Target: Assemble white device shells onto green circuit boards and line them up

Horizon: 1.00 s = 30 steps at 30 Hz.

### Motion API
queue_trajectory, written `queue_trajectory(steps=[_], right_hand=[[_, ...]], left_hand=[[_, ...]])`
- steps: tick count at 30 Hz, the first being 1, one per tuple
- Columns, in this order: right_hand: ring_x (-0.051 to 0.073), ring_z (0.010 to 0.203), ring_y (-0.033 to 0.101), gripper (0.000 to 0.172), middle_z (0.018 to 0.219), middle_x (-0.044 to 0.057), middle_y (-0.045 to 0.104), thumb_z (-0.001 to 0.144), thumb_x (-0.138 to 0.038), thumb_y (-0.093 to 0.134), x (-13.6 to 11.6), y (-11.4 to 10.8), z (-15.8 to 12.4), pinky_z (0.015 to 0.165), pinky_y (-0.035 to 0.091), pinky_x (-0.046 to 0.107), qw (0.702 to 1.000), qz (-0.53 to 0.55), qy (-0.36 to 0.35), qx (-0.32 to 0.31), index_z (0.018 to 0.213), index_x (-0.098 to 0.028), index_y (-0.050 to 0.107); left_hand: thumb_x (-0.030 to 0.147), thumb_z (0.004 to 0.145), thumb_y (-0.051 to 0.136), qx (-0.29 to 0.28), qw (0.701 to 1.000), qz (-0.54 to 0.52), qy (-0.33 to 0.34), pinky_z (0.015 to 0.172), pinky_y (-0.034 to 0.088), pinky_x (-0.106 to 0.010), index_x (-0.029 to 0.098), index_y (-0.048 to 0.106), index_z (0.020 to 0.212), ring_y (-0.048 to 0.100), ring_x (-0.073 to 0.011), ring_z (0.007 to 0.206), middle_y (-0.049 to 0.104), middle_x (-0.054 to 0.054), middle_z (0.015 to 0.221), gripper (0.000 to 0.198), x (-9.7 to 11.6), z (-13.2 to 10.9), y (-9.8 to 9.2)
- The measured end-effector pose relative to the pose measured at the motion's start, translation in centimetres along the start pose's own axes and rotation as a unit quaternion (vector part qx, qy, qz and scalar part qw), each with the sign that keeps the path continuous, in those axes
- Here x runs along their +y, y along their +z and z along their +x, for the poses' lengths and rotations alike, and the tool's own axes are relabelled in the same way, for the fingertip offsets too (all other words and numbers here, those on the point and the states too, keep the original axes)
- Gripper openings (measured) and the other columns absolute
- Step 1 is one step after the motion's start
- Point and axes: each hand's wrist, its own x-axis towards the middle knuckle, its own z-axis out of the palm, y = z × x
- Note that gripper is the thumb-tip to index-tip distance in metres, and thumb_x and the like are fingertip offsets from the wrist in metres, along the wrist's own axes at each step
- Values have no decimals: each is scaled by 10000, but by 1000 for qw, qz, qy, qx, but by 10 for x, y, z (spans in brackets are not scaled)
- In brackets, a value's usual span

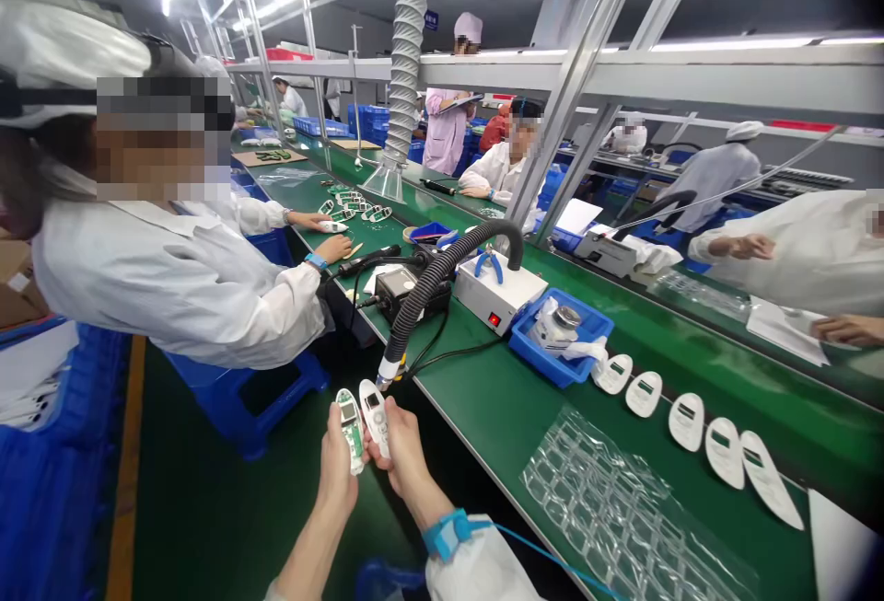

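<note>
My left hand (337, 474) is closed around a small device half with a green circuit board (351, 426) showing. My right hand (402, 449) grips a white oval plastic cover (374, 413) right beside it, the two pieces nearly touching. Both are held below the bench edge, just under the nozzle of a black flexible hose (421, 293). A blue wrist strap (447, 532) with a cord is on my right wrist.
A row of white oval covers (691, 419) lies on the green bench, beside a clear blister tray (608, 502). A blue tray (561, 334), a white box with blue pliers (498, 286) and a soldering station (401, 288) stand further along. A white-coated co-worker (180, 279) sits close on my left; others work across the line.
</note>
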Motion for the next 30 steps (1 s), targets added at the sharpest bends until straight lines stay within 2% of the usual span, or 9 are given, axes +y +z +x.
queue_trajectory(steps=[3,5,8,11,15,18,21,24,30], right_hand=[[78,305,418,465,441,-17,526,879,-568,488,1,13,2,291,149,182,1000,3,4,-11,661,-164,562],[83,322,431,466,457,-13,534,870,-578,498,3,10,-2,297,168,181,1000,10,7,-12,685,-158,579],[92,344,439,502,480,-1,537,830,-633,529,3,-12,-20,309,214,192,999,26,8,-17,688,-156,599],[133,419,514,548,539,30,577,792,-695,542,0,-44,-52,367,336,230,998,51,3,-27,690,-163,624],[207,648,649,495,743,98,684,793,-635,607,-9,-76,-100,633,521,333,995,99,-12,-23,794,-148,697],[255,822,666,457,898,133,712,809,-594,619,-17,-91,-128,833,513,401,995,89,-41,-26,870,-156,734],[270,909,648,435,973,118,710,832,-567,610,-22,-100,-146,909,476,423,995,19,-85,-48,978,-179,741],[270,1009,618,436,1073,95,690,834,-511,643,-23,-108,-156,999,416,432,988,-44,-140,-49,1140,-206,696],[249,970,614,380,1066,78,662,859,-457,631,-22,-122,-163,914,471,372,980,-86,-179,-8,1179,-259,684]], left_hand=[[675,753,593,5,1000,-7,15,376,343,-201,147,584,696,493,-123,413,537,11,505,531,9,1,-7],[668,754,608,-7,1000,-10,14,400,363,-198,150,595,737,491,-113,424,557,15,539,519,10,-6,-8],[643,749,655,-40,999,-5,-23,445,408,-208,145,626,847,539,-129,488,596,1,615,508,0,-25,-5],[632,742,682,-69,995,-2,-74,463,431,-224,124,641,955,569,-148,537,612,-21,675,553,-13,-50,-2],[572,758,712,-116,987,5,-114,556,481,-235,153,626,1092,613,-165,668,638,-37,827,543,-22,-79,0],[523,774,726,-155,981,45,-107,643,493,-236,166,629,1100,624,-182,770,647,-44,863,493,-24,-94,6],[476,807,712,-197,973,100,-69,712,493,-244,171,631,1094,622,-198,840,654,-52,872,427,-29,-107,18],[430,818,711,-245,959,137,-39,805,491,-270,185,605,1151,614,-228,950,662,-79,1013,428,-38,-118,30],[391,802,733,-278,946,161,-33,846,480,-263,203,575,1211,599,-246,1035,658,-85,1093,477,-53,-129,45]])
